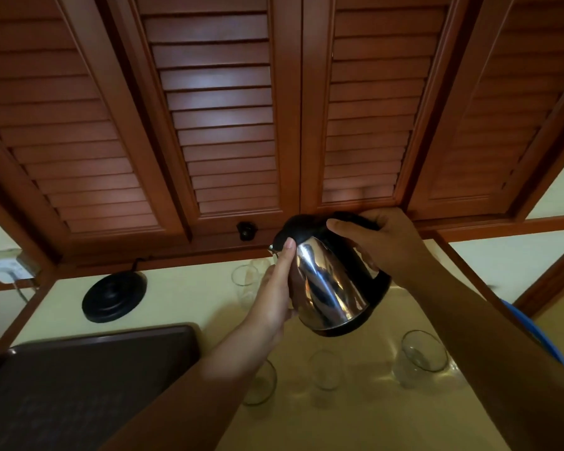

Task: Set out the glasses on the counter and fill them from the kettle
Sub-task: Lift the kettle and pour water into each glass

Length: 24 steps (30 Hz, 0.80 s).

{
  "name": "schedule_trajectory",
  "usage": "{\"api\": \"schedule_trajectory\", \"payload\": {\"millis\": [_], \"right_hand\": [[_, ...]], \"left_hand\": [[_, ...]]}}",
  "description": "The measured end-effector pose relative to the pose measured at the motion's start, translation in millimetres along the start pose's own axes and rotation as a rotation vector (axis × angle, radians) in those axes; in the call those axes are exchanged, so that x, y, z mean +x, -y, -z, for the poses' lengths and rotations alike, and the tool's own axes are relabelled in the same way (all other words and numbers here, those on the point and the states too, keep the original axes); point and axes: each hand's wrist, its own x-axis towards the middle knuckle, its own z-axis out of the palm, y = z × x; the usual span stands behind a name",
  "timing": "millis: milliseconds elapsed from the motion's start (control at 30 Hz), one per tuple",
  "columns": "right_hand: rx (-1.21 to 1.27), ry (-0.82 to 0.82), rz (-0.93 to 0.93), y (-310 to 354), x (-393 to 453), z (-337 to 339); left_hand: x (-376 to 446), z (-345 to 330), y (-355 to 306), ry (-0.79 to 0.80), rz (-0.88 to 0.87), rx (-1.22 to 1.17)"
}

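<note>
Above the counter (183, 288), the kettle (326, 288) hangs tilted, base lower right, lid upper left, spout aimed left toward the far glass (245, 281); right hand (388, 249) wraps its black handle, left hand (274, 297) lies flat-fingered against the steel side, three glasses (326, 369) nearer

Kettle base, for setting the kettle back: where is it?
Head view: the base sits left on the counter, behind the tray, left of the tall glass.
</note>
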Motion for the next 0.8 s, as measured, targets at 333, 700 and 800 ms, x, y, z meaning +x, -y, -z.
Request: {"api": "schedule_trajectory", "payload": {"millis": [333, 700, 800], "right_hand": [[-0.169, 0.043, -0.047, 28, 6, -36], [-0.398, 0.073, -0.08, 38, 14, -54], [-0.379, 0.084, -0.11, 37, 17, -57]], "left_hand": [[3, 35, -4, 0.084, 0.058, -0.047], [3, 48, 6, 0.17, 0.181, -0.203], [7, 51, 9, 0.182, 0.196, -0.237]]}}
